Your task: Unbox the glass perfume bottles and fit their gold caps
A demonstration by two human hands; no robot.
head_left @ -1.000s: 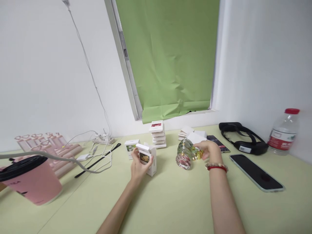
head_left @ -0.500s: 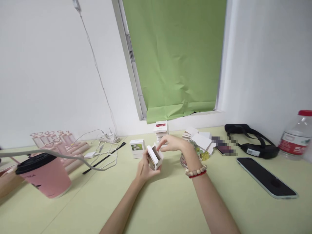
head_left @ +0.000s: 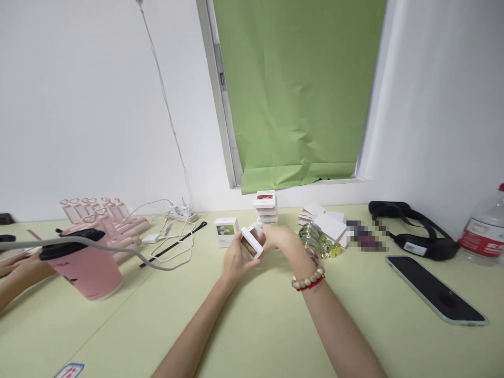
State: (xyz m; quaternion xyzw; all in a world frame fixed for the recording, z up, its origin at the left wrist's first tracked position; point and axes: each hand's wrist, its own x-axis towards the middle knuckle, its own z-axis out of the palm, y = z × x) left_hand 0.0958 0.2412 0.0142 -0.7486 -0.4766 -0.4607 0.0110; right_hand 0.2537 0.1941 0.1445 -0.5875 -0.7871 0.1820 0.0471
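A small white cardboard box (head_left: pixel 253 243) with a dark opening or window in its face is tilted in my left hand (head_left: pixel 233 261), whose fingers and thumb wrap round its sides. My right hand (head_left: pixel 277 238) is closed against the far right side of the same box, at its end; the fingertips are partly hidden. Just left of the held box, an upright white box (head_left: pixel 226 232) with a green picture stands on the table. Behind my hands rises a stack of flat white boxes (head_left: pixel 265 205), the top one with a red picture.
Glass bottles (head_left: pixel 310 236), yellow-green caps (head_left: pixel 334 250) and flat white cartons (head_left: pixel 331 227) lie to the right. Further right are a phone (head_left: pixel 436 290), a black headset (head_left: pixel 427 244) and a bottle (head_left: pixel 484 231). A pink cup (head_left: pixel 88 270), cables and another person's hand (head_left: pixel 29 270) are at left.
My right hand has come down from above the box onto its far right side, its fingers closing in. The box has turned slightly in my left hand. The view has shifted a little.
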